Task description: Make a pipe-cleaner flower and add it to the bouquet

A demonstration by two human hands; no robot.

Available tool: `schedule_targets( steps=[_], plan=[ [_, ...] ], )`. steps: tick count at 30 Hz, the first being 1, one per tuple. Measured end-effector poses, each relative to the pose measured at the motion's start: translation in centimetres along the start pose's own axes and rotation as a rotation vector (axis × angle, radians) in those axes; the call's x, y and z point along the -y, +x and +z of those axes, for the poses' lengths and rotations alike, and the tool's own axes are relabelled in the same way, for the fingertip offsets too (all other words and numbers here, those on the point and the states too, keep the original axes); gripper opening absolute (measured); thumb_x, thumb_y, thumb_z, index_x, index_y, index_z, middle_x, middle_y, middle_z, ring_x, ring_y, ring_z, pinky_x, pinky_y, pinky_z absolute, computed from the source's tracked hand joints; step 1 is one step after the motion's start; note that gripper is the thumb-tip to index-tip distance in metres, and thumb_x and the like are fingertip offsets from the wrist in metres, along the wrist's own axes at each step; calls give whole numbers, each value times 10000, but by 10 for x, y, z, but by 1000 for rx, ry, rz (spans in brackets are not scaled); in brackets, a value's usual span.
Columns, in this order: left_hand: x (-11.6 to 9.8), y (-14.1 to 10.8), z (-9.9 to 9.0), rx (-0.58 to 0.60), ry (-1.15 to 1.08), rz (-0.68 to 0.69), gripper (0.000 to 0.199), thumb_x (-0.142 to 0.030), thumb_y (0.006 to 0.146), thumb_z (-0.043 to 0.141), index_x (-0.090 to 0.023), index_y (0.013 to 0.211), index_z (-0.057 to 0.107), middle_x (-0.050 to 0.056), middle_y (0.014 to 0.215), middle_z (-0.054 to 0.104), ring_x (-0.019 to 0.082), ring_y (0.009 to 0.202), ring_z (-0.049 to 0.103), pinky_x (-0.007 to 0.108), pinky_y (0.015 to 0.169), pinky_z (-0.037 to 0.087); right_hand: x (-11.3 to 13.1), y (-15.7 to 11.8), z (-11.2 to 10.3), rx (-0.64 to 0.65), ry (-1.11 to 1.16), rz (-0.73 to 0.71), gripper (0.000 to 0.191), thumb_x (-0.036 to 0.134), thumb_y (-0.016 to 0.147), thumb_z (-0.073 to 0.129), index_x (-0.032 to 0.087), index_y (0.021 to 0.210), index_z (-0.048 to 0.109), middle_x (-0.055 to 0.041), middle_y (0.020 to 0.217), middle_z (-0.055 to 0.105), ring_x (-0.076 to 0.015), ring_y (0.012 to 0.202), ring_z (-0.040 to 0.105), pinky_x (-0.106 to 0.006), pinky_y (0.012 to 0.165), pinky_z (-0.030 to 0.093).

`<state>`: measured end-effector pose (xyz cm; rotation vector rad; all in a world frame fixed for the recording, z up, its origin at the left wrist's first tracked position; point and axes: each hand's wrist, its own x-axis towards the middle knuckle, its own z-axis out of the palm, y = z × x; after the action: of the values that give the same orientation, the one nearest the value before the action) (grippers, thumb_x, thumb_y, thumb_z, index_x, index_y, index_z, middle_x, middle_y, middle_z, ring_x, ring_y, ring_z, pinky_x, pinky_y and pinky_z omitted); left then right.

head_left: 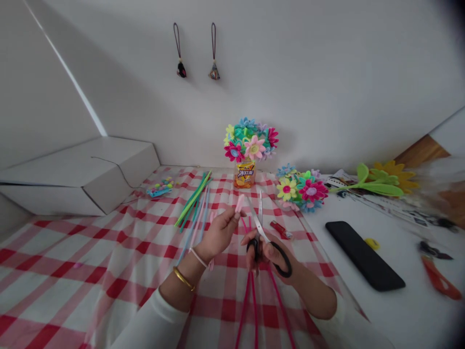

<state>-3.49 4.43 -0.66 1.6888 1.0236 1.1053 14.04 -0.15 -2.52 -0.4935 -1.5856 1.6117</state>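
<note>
My left hand (221, 231) is closed, pinching a short, folded piece of pale pink pipe cleaner (240, 202) that sticks up from the fingertips. My right hand (267, 249) grips a pair of scissors (260, 224) by its black handles. The blades are spread and point away from me, just right of the pink piece; I see no contact between them. Below the hands, long hot-pink pipe cleaners (255, 310) lie on the cloth toward me. Green, blue and pale pink pipe cleaners (194, 198) lie left of my left hand.
A pipe-cleaner bouquet stands in an orange cup (244, 175) at the back; another flower bunch (303, 190) lies to its right. The checked cloth (119, 271) covers the table. A black phone (364, 254) and orange-handled pliers (438, 276) lie right. A white box (87, 179) stands left.
</note>
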Motion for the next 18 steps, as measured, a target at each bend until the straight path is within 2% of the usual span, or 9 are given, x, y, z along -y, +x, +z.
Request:
schedule_targets(
  steps=[3,8,10,12,15,18],
  plan=[
    [4,3,-1,-78,-67,-13,336,-430,877,386,-148,983,536,-78,542,301,89,479,282,214,459,265,3,1,2,43,-5,11,524,587,836,444,141,1108,490,-43,707,609,-126,565,551,-250,525,445],
    [4,3,-1,-49,7,20,297,-409,876,405,-157,891,561,-62,565,340,92,507,306,215,467,287,5,1,5,79,1,73,507,588,839,437,144,1073,510,-38,701,604,-124,570,556,-254,540,449],
    [2,2,1,-24,48,48,293,-385,883,398,-154,887,578,-43,603,415,97,539,353,220,502,329,3,1,4,75,19,95,498,590,840,433,148,1054,520,-36,698,602,-128,572,561,-259,543,454],
    [2,0,3,18,72,99,295,-363,888,399,-156,961,596,-11,695,527,111,609,442,234,578,385,1,1,3,46,24,92,473,575,844,440,150,1031,529,-36,690,601,-130,567,560,-260,536,451],
    [7,-2,8,148,10,161,317,-365,882,419,-168,1043,609,36,821,638,156,756,569,272,705,440,-6,4,1,-65,73,-3,487,603,834,419,159,1003,527,-44,700,598,-146,563,548,-278,519,443],
    [15,-4,13,287,-168,120,355,-414,877,416,-167,1033,619,26,644,645,167,638,615,289,656,473,-14,7,-3,-111,79,-66,561,687,796,361,178,972,519,-63,745,589,-180,624,551,-308,535,443]
  ],
)
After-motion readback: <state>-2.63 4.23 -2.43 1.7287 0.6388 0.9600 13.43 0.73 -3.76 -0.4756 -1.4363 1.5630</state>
